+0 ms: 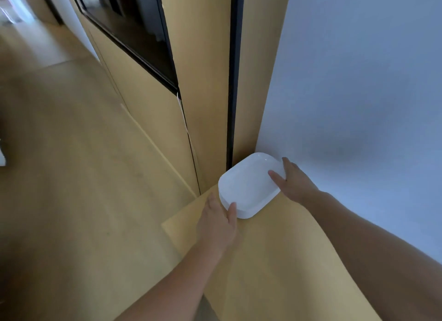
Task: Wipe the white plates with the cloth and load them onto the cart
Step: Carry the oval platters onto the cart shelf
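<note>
While the fingers (287, 163) clasp the rim, thumbs on top, the left hand (216, 222) and right hand (293, 182) grip opposite sides of the white plates (248, 189) (a small stack, I judge heavy, slippery and breakable) at the corner of the counter (275, 249) beside the wall (358, 81).
</note>
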Available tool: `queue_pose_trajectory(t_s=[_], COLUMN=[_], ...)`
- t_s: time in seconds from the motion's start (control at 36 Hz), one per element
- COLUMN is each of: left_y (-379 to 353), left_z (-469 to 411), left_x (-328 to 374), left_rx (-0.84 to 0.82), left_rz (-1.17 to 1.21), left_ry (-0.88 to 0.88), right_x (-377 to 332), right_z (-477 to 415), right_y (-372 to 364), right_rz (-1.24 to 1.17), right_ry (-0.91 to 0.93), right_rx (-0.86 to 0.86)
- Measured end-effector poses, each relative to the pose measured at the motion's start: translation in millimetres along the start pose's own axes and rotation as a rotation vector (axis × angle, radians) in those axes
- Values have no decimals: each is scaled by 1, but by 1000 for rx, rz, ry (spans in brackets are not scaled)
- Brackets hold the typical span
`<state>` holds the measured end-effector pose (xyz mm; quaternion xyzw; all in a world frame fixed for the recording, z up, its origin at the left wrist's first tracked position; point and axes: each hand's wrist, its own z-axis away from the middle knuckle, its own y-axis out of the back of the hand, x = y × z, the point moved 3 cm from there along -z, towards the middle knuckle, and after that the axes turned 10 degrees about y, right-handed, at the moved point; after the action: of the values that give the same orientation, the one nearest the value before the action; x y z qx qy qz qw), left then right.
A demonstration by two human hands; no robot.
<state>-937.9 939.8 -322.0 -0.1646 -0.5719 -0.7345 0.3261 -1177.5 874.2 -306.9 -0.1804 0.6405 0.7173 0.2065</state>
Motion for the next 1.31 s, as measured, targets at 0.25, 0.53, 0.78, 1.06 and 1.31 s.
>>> queue_pose_trajectory(t_s=[0.25,0.53,0.78,1.06,1.31], left_y=[-36,-48,-49,-45,-18], left_z=[-14,-21,-30,-35,-23], left_x=[10,12,0,2,11], left_rx=[-17,-28,-52,-30,-38], left_rz=[129,231,349,491,566], left_ry=[40,58,95,126,140], right_x=[23,36,37,29,-3], right_z=[-42,-51,-27,-12,21], right_y=[-23,-35,-45,-55,-27], right_rz=[-115,-365,-424,-564,-601], right_ry=[-26,-63,-107,-177,-197], right_rx=[-15,14,97,161,283])
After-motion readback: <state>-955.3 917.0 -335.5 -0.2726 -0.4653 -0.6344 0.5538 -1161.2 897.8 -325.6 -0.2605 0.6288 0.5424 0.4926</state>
